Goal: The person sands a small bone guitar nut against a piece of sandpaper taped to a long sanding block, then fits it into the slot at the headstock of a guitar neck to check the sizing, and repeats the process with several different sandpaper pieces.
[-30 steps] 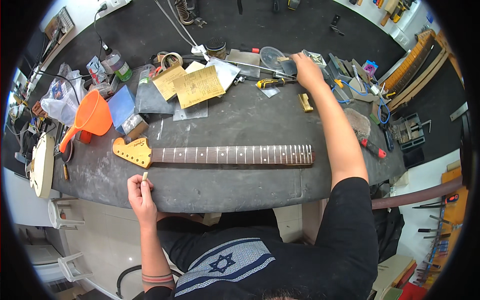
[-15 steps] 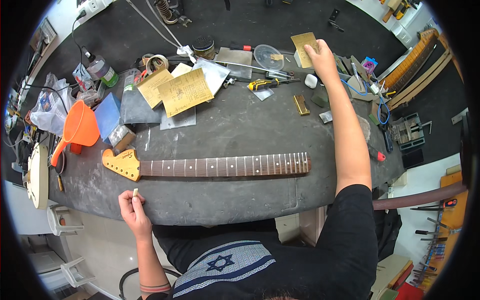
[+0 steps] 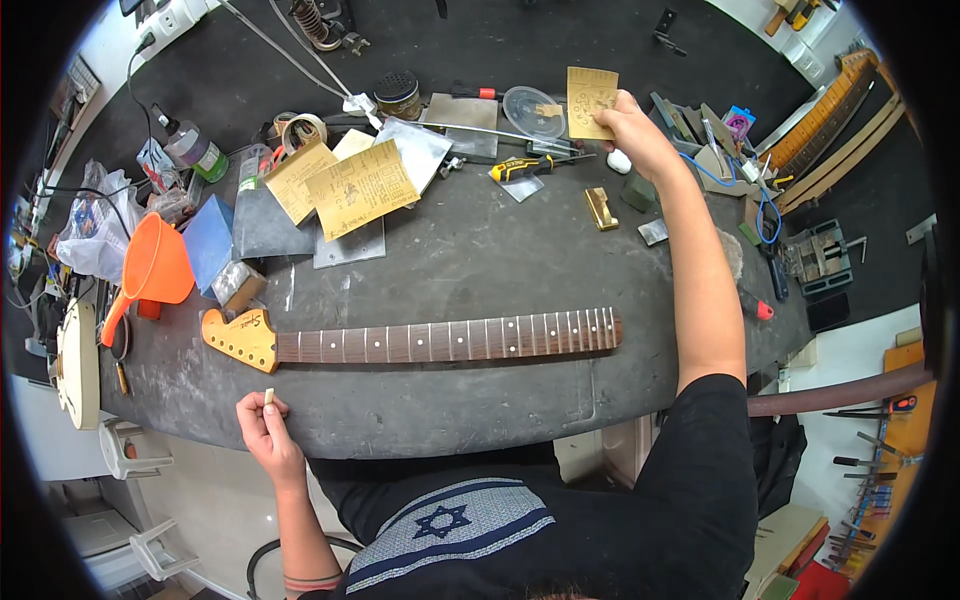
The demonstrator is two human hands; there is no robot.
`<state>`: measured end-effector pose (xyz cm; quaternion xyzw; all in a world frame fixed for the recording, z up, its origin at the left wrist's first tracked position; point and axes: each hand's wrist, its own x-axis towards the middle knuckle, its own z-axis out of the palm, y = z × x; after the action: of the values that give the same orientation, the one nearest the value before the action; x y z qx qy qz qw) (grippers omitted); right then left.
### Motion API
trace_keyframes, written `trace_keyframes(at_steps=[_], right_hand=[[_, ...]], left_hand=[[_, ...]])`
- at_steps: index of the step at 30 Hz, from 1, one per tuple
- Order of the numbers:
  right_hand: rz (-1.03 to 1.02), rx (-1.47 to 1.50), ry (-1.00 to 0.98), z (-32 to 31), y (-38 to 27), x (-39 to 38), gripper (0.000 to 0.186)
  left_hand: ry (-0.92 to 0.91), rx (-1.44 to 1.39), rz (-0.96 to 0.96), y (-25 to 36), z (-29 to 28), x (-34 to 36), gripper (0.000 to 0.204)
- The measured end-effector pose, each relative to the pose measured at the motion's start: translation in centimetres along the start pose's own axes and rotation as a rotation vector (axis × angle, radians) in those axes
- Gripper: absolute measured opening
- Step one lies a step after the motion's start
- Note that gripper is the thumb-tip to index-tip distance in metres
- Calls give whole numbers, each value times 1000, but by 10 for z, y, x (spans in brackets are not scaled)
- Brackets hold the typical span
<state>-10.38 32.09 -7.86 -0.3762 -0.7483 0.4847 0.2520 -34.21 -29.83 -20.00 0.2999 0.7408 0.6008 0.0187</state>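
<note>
My left hand [image 3: 270, 440] is closed at the bench's front edge, pinching a small cream guitar nut [image 3: 269, 396] upright between thumb and fingers. Far out on the right, my right hand [image 3: 640, 135] grips a yellow-brown sheet of sandpaper [image 3: 590, 92] by its right side, its marked back facing up. Between the two arms a guitar neck [image 3: 440, 342] lies across the bench, dark fretboard up, the light wooden headstock [image 3: 240, 340] to the left, just beyond my left hand. Beside the right wrist sits a small white rounded case [image 3: 619, 161].
More sandpaper sheets [image 3: 362, 190] lie loosely stacked at the back left. A yellow-black screwdriver [image 3: 520, 168], a round plastic lid [image 3: 533, 112] and a brass block [image 3: 601, 209] rest beyond the neck. An orange scoop [image 3: 158, 260] and a spray bottle [image 3: 197, 148] stand left.
My right hand has drawn the sandpaper slightly left, and the sheet has turned. The left hand still pinches the nut in nearly the same place. The whole view has shifted a little.
</note>
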Motion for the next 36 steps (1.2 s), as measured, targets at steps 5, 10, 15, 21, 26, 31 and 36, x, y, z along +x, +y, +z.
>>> trace_keyframes(at_steps=[5,10,15,21,26,31,36], right_hand=[[20,-17,-123,0,-5,-6,38],[-39,112,-153,15,-13,-18,48],[-39,145,-219,12,-22,-34,47],[-241,74,-327,41,-64,-170,26],[-510,-127,-257,108,-52,-298,30],[-707,-479,31,166,9,-369,41],[-650,-619,-113,168,20,-403,57]], left_hand=[[-11,-3,-7,-2,0,0,9],[-5,9,-4,-2,-1,-1,9],[-11,-30,-22,5,2,1,10],[-3,102,72,9,-1,3,8],[-61,-30,169,30,11,8,3],[-428,-318,42,91,74,-10,6],[-654,-158,122,122,115,-35,17]])
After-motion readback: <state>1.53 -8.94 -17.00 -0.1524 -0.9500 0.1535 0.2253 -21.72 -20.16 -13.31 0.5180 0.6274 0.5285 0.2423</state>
